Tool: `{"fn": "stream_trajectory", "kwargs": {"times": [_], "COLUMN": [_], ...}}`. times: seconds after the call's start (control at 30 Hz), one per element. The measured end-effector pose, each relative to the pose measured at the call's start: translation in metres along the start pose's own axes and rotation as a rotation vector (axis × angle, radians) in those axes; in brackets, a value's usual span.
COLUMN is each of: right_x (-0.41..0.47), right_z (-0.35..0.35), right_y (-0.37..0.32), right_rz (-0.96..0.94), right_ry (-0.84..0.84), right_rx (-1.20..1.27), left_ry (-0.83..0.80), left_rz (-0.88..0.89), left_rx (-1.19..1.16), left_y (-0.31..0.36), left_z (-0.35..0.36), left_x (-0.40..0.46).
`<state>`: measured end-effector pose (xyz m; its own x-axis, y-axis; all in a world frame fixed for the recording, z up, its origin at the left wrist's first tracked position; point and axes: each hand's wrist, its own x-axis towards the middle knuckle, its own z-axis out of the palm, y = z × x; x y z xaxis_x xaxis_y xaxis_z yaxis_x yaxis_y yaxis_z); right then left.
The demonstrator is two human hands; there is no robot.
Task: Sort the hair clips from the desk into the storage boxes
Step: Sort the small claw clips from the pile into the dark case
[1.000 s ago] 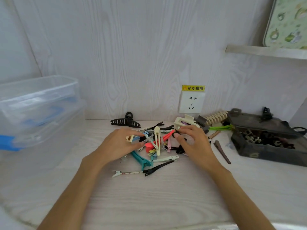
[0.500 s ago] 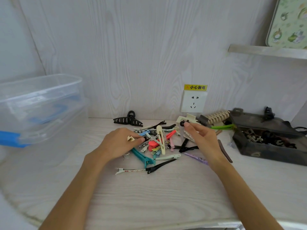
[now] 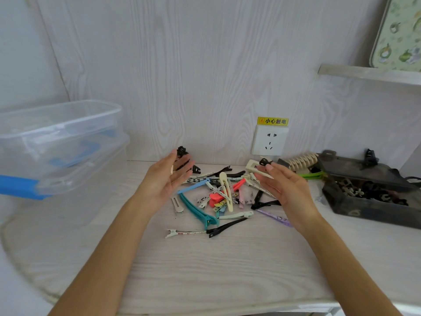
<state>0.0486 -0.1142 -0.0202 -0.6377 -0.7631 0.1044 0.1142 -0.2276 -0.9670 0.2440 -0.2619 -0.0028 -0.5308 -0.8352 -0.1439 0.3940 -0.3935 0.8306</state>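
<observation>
- Near, centre frame: desk (image 3: pixel 205 274) carries a loose heap of hair clips (image 3: pixel 218 197), among them a teal duckbill clip (image 3: pixel 196 212).
- Left hand (image 3: pixel 163 181), centre: palm up, fingers straight and slightly spread; a small pale item may lie in it, cannot tell.
- Right hand (image 3: pixel 283 189): palm inward, fingers straight, holding nothing.
- Right edge: dark storage box (image 3: pixel 364 208) holds claw clips.
- Left edge: clear storage boxes (image 3: pixel 61 142), stacked.
- Judgement: between picks; next move calls for singling out one clip.

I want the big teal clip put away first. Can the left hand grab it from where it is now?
Probably yes. The left hand is open, palm up, just above and left of the teal clip. The clip lies at the pile's near left edge with bare desk beside it, and nothing covers it.
</observation>
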Motion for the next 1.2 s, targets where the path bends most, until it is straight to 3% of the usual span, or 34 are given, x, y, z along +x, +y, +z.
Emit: {"fn": "stream_trajectory", "kwargs": {"times": [0.07, 0.17, 0.23, 0.3, 0.47, 0.53, 0.6, 0.77, 0.93, 1.13, 1.2], "right_x": [0.001, 0.001, 0.005, 0.013, 0.017, 0.018, 0.021, 0.031, 0.030, 0.033, 0.034], "right_z": [-0.002, -0.007, -0.006, 0.000, 0.045, 0.059, 0.066, 0.050, 0.011, -0.005, -0.004], "right_y": [-0.004, -0.009, -0.015, -0.018, -0.008, -0.002, -0.002, -0.020, -0.038, -0.048, -0.047], "right_rz": [0.113, 0.299, 0.370, 0.332, -0.007, -0.002, 0.025, 0.239, 0.269, 0.297, 0.296], "right_ry": [-0.043, -0.090, -0.119, -0.139, -0.242, -0.314, -0.387, -0.539, -0.408, -0.214, -0.241], "right_rx": [0.204, 0.418, 0.332, -0.001, -1.237, -1.469, -1.536, -1.267, -0.844, -0.667, -0.653], "left_ry": [-0.005, -0.018, -0.008, 0.011, -0.014, -0.010, -0.011, -0.010, -0.002, 0.003, 0.004], "left_rz": [-0.127, -0.197, -0.209, -0.188, -0.119, -0.116, -0.126, -0.132, -0.140, -0.134, -0.139], "left_rx": [-0.245, -0.407, -0.407, -0.303, 0.049, 0.068, 0.039, -0.042, -0.068, -0.015, -0.006], "left_y": [0.004, 0.007, 0.006, 0.004, -0.002, -0.003, -0.002, -0.003, -0.002, -0.004, -0.005], "left_z": [-0.006, -0.012, -0.012, -0.011, -0.006, -0.005, -0.007, -0.010, -0.011, -0.011, -0.011], "left_x": [0.000, 0.001, 0.002, 0.004, 0.008, 0.010, 0.011, 0.010, 0.011, 0.014, 0.014]}}
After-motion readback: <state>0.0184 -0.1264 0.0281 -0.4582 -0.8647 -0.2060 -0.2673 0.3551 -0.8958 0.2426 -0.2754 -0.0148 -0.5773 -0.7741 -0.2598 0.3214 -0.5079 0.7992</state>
